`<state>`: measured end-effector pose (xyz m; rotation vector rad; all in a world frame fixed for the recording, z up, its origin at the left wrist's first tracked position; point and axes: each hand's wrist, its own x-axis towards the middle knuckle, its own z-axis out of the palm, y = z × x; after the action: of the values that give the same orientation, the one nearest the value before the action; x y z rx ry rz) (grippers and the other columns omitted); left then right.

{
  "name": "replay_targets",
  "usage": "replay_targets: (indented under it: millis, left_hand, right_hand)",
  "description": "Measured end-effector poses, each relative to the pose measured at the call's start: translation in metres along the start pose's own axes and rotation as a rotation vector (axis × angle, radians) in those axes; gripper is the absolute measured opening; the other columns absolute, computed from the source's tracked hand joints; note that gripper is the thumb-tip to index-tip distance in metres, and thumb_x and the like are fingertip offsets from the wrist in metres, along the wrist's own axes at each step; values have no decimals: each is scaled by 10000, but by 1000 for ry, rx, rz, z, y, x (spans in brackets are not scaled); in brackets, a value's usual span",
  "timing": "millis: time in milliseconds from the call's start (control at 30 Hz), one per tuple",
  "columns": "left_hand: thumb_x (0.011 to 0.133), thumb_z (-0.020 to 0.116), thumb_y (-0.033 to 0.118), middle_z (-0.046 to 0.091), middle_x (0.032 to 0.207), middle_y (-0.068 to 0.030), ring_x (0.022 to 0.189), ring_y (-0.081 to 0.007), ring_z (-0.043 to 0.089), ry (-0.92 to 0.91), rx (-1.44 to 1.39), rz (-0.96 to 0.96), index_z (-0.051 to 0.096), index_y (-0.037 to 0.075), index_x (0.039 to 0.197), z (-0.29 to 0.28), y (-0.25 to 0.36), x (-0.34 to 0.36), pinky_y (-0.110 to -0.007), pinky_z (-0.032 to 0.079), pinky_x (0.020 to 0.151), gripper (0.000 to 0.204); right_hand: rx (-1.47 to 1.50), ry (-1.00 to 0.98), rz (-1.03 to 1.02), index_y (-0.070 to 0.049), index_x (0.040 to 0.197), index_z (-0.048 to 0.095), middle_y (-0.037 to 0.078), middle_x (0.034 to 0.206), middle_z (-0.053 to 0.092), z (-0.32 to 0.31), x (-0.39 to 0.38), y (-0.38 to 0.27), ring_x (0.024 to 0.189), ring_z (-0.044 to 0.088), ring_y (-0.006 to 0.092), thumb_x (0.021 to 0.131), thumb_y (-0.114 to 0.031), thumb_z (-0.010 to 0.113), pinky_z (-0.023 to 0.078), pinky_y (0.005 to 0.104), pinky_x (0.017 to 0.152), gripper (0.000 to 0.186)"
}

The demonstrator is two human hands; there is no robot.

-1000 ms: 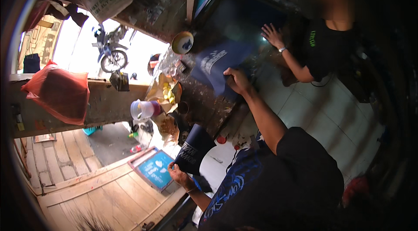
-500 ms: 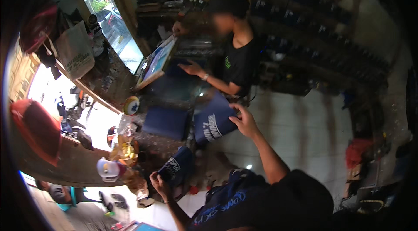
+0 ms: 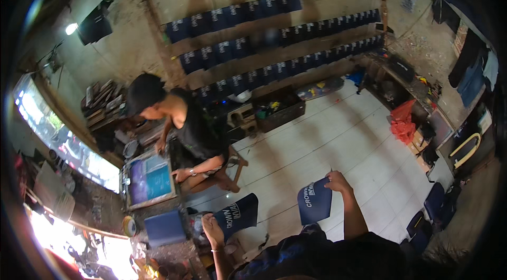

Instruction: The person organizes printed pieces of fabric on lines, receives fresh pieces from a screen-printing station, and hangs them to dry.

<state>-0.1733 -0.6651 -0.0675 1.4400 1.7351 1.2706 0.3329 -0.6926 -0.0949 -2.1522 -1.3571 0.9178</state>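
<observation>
My left hand (image 3: 214, 230) grips a navy sheet with white printing (image 3: 237, 215) by its left end, low in the centre of the picture. To its right, my right hand (image 3: 338, 185) pinches a similar printed navy piece (image 3: 310, 206) at the upper corner, letting it hang over the tiled floor. The two pieces are apart. Just left of my left hand, a plain navy item (image 3: 163, 227) lies flat on the cluttered bench (image 3: 187, 259), beside a small round tub (image 3: 129, 227).
A co-worker (image 3: 190, 127) leans over a framed screen (image 3: 150, 178) on the bench at left, hands on its frame, near a wooden stool (image 3: 237, 166). Rows of printed navy pieces (image 3: 253, 74) hang along the back wall. A crate (image 3: 277, 111), red plastic (image 3: 401, 121) and boxes border the tiled floor (image 3: 306, 143).
The view has swung up and right toward the back wall. My hands still hold the navy pieces, now away from the bench's top. The co-worker bends lower, hands on the screen frame.
</observation>
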Motion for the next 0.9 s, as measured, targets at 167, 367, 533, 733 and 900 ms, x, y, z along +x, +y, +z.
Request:
replay_targets:
  millis: [167,367,533,733,900]
  left_hand:
    - [843,444,34,473,791,-98,702,-177,450,-87,-73,88,479,-23,892,124,56,42,-292,393,672,83]
    - [848,449,28,481,756,-83,691,-174,461,29,-129,224,484,-16,932,271,105,97,-296,400,677,101]
    - [846,437,28,520,819,-111,772,-195,511,-3,-144,272,498,-23,918,369,154,153,-293,416,742,108]
    - [877,427,38,454,707,-44,636,-106,427,7,-193,131,491,-8,899,482,168,238,-249,373,604,81]
    - [890,436,59,433,670,-39,598,-101,394,17,-109,46,479,26,951,595,177,319,-269,352,550,82]
  right_hand:
    - [-310,250,-38,20,865,662,218,833,635,-81,40,110,824,619,354,627,-155,738,505,397,727,306]
    - [-452,297,211,-31,766,681,191,843,630,-208,81,161,820,603,366,675,-189,703,493,439,755,184]
    - [-377,412,137,-2,697,646,194,666,594,-282,132,195,622,590,328,675,-193,707,477,422,623,202]
    - [-45,431,22,13,594,561,183,523,499,-332,262,182,447,451,243,691,-151,702,349,363,471,237]
    - [133,433,-95,27,581,499,83,471,401,-391,423,163,473,360,120,744,-100,662,327,319,466,263]
